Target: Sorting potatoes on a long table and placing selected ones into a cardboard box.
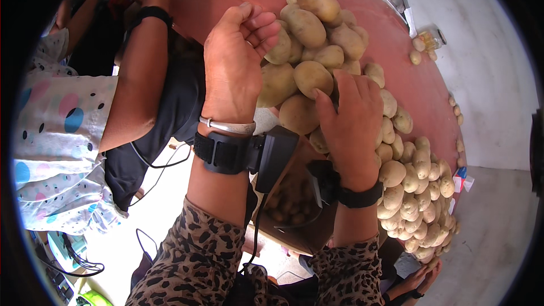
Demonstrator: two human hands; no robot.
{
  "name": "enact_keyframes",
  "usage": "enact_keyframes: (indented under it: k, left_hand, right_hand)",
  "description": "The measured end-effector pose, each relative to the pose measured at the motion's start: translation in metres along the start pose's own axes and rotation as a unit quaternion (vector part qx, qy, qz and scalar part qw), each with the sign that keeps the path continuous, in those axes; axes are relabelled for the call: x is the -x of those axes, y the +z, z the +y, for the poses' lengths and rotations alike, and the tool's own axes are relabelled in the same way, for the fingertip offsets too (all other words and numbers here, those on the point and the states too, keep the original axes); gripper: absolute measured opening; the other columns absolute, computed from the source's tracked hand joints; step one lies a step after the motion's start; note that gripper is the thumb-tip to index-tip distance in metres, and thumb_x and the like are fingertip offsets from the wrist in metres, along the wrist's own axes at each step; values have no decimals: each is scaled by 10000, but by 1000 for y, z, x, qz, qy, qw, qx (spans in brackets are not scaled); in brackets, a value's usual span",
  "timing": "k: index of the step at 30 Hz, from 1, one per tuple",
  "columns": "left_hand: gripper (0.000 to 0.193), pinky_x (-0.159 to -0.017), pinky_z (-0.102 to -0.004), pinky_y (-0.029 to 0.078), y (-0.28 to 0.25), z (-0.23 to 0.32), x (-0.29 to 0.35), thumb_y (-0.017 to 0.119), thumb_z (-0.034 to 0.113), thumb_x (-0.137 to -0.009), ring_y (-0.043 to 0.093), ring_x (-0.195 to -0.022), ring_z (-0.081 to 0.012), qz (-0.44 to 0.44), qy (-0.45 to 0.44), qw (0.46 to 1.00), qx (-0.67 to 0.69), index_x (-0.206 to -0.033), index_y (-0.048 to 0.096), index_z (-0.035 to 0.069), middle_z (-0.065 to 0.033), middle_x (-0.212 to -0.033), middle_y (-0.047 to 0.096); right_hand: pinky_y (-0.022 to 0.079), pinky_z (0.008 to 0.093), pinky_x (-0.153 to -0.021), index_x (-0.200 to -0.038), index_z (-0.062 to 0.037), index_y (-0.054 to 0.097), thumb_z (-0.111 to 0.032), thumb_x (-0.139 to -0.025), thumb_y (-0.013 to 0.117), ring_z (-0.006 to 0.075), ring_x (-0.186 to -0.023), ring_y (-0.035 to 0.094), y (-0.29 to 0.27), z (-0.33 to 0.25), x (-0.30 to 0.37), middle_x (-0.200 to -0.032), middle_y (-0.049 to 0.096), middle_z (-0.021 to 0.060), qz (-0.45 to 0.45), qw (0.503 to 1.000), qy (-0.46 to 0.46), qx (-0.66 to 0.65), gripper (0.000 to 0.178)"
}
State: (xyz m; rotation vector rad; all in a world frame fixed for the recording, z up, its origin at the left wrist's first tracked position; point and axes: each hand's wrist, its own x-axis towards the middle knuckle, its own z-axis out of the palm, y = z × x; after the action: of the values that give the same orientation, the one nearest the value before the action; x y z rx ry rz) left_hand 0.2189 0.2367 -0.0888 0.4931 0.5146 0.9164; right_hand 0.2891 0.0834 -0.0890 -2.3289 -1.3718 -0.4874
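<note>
A heap of brown potatoes (306, 28) lies in front of me on a red tabletop (416, 102). My left hand (235, 56) is turned palm up at the heap's left side, with loosely curled fingers and nothing visible in the palm. Over the heap's right side rests my right hand (354, 122), its thumb apart from the fingers. The thumb tip touches a round potato (313, 78); what lies under the palm is hidden. Just below that, between my hands, sits a larger potato (299, 114).
A big pile of smaller potatoes (419, 192) spreads to the right. A container of potatoes (292, 201) is below my wrists. To the left a person in a dotted top (68, 136) works; another person's hands (411, 283) show lower right. A glass jar (433, 38) lies at the far right edge.
</note>
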Motion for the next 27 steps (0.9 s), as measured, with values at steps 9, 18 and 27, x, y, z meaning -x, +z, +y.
enact_keyframes:
  k: [9,18,27]
  left_hand:
    - [179,-686,-307,489,-8,3,-26,502,241,-880,589,-728,-191,-85,22,996,-7,-820,533,75,-69,-788,607]
    - [182,-722,-333,492,-12,-13,-16,471,196,-878,574,-730,-204,-153,-3,988,-15,-803,497,32,-81,-761,576]
    - [159,-742,-345,495,-3,-13,-12,484,176,-873,571,-760,-225,-105,16,993,-53,-841,505,22,-99,-791,576]
  right_hand:
    - [447,344,-702,-877,1,585,-39,-713,675,307,-734,563,-59,-1,47,-856,592,146,-154,909,123,-366,192]
    - [469,370,-663,-839,-31,620,-205,-769,657,335,-728,602,53,97,240,-759,616,160,-506,809,238,-181,191]
    - [480,351,-780,-1021,-111,644,-206,-774,681,197,-865,611,156,140,405,-952,660,72,-413,663,470,-410,268]
